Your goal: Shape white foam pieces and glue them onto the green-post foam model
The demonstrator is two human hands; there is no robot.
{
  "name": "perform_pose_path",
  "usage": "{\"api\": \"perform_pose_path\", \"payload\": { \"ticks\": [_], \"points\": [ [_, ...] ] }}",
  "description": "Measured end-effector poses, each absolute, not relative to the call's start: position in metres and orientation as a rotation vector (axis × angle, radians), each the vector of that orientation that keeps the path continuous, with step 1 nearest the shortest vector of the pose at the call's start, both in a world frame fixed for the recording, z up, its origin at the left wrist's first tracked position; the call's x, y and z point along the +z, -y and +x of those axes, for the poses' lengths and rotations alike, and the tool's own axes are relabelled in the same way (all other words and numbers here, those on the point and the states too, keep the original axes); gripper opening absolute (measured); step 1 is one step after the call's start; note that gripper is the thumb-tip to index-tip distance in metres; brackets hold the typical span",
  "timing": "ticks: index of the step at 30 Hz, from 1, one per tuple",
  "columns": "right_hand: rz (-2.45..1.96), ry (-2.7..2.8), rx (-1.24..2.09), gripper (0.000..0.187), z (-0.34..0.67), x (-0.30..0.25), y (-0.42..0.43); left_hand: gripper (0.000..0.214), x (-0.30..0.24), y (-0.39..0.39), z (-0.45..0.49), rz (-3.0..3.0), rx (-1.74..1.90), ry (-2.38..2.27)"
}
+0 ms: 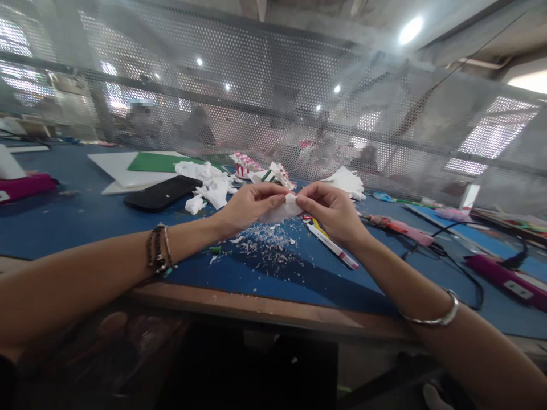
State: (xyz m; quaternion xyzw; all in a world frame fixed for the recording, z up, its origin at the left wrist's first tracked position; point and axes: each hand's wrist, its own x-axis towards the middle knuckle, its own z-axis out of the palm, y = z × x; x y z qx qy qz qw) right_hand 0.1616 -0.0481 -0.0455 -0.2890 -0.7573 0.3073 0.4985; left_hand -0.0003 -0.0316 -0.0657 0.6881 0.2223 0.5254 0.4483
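Over the middle of the blue tabletop (98, 219), we have both hands at work on one small, thin, whitish, sheet-like piece (282, 212), and it's up off the surface, right between them. Left hand (252, 208) pinching its left side, thumb and fingers closed together; right hand (333, 208) mirroring that on the right, fingertips nearly meeting at the upper edge. Neither palm seems to be involved, just fingertips.

So how does it handle? Featherlight, I'd say, soft and bendy; it looks almost see-through where it hangs below the fingers. Paper or thin foam, can't tell which. Likely easy to tear or crease, so a gentle pinch at each side of that top edge looks the sensible hold, with no hard pull between the two. Slippery? Can't judge that from this view.

Just below, nearer the table edge, a loose scatter of tiny white shreds (273, 247), the sort of stuff a puff of air could shift. Right of that, a slim white stick-shaped item with a reddish end (331, 245), lying flat. Far left of the hands, a heap of crumpled white scraps (213, 185), and left again, a flat black rectangular slab (162, 195).
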Motion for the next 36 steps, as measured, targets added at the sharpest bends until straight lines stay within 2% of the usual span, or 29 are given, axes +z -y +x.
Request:
{"api": "perform_pose_path", "payload": {
  "ticks": [9, 18, 26, 31, 36],
  "points": [
    [-0.625, 1.883, 0.864, 0.013, 0.157, -0.047, 0.058, 0.015, -0.063, 0.033, -0.005, 1.696, 1.231, -0.329],
    [-0.629, 1.858, 0.675, 0.014, 0.154, -0.048, 0.06, 0.019, -0.063, 0.031, -0.002, 1.812, 1.38, -0.313],
    [-0.682, 1.796, 0.476, 0.01, 0.15, -0.051, 0.062, 0.013, -0.063, 0.036, -0.005, 2.313, 1.808, -0.64],
    [-0.689, 1.769, 0.351, 0.011, 0.15, -0.051, 0.063, 0.014, -0.061, 0.041, -0.005, 2.539, 1.826, -0.574],
    [-0.659, 1.786, 0.309, 0.009, 0.15, -0.051, 0.064, 0.016, -0.063, 0.039, -0.006, 2.519, 1.721, -0.501]
  ]
}}
